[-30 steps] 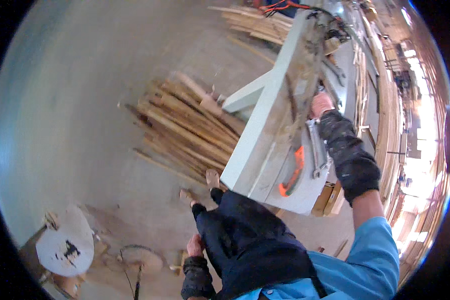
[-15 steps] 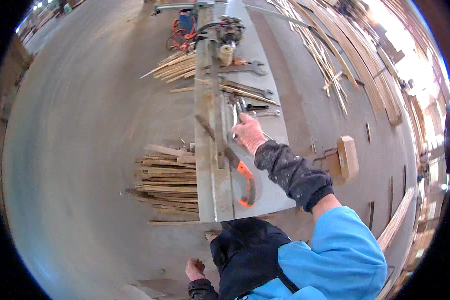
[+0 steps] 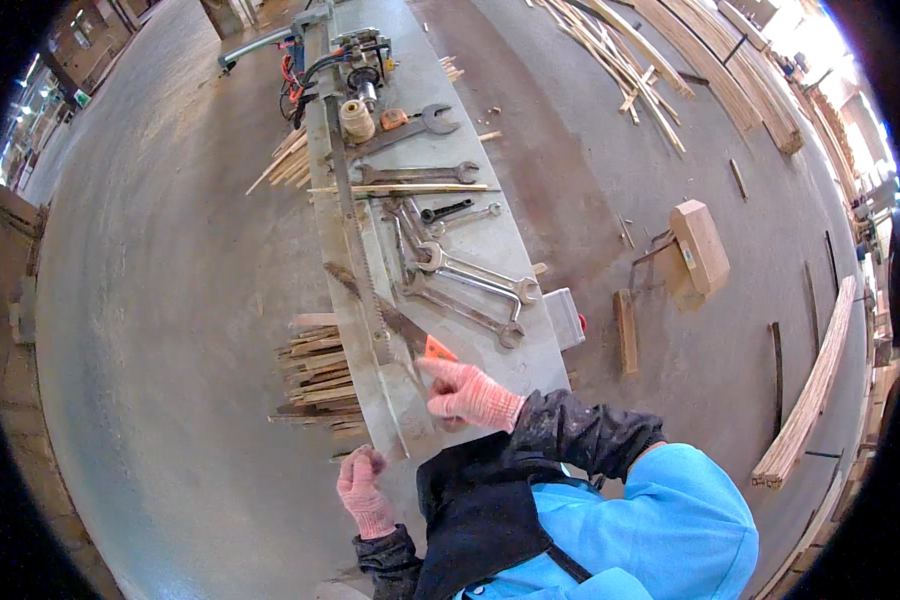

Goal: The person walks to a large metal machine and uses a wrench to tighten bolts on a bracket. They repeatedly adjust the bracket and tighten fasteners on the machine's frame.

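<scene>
My right hand (image 3: 467, 394), in a pink knit glove, is over the handle of a hand saw (image 3: 406, 328), with its index finger stretched to the left and its other fingers curled. Most of the handle is hidden beneath it; a bit of orange shows beyond the finger. The dark blade lies slantwise across the bench, its tip near the left edge. Off the bench's near end hangs my left hand (image 3: 364, 490), also gloved, fingers curled and nothing visible in them. Beyond the saw lie several metal wrenches (image 3: 475, 276), including a large adjustable wrench (image 3: 410, 130).
A long toothed strip (image 3: 351, 215) runs along the narrow pale bench (image 3: 530, 365). Machine parts (image 3: 362, 60) and a spool of twine (image 3: 356, 121) stand at the far end. Wood strips (image 3: 320, 365) are stacked left of the bench; a wooden block (image 3: 700, 246) stands on the right.
My right hand has drawn back from the wrenches to the saw handle. My left hand has risen toward the bench's near end. The whole view has shifted.
</scene>
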`<act>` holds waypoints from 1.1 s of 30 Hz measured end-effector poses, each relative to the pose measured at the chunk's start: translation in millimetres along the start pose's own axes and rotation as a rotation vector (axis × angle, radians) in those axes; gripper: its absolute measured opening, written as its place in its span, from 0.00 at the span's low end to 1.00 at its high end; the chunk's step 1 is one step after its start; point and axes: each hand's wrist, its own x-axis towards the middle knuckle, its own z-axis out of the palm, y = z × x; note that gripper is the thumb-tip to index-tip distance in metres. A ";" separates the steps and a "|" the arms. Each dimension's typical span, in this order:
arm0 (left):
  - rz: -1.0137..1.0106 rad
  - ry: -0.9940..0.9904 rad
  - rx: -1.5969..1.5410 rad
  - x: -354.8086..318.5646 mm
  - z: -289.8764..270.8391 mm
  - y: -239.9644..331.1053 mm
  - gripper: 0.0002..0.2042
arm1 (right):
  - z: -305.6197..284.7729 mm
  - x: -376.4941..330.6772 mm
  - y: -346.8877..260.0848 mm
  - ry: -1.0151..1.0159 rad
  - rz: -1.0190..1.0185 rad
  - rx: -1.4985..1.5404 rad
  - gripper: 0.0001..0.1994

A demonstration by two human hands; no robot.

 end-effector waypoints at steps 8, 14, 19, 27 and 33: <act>-0.278 -0.244 -0.180 -10.7 46.9 -5.4 0.16 | 7.3 -22.9 4.0 -0.319 0.165 0.011 0.43; -0.440 -0.184 -0.239 -12.9 56.3 -7.4 0.15 | 11.8 -21.0 33.6 -0.344 0.017 -0.070 0.43; -0.425 -0.220 -0.391 -17.8 57.9 -9.8 0.13 | 13.7 -20.6 41.4 -0.360 0.029 -0.095 0.44; -0.383 -0.149 -0.469 -22.6 35.1 -10.8 0.12 | 49.3 -13.2 61.8 -0.389 -0.057 -0.166 0.42; -0.247 0.017 -0.393 -27.1 -32.1 3.3 0.09 | 102.9 0.7 43.0 -0.451 0.047 -0.358 0.37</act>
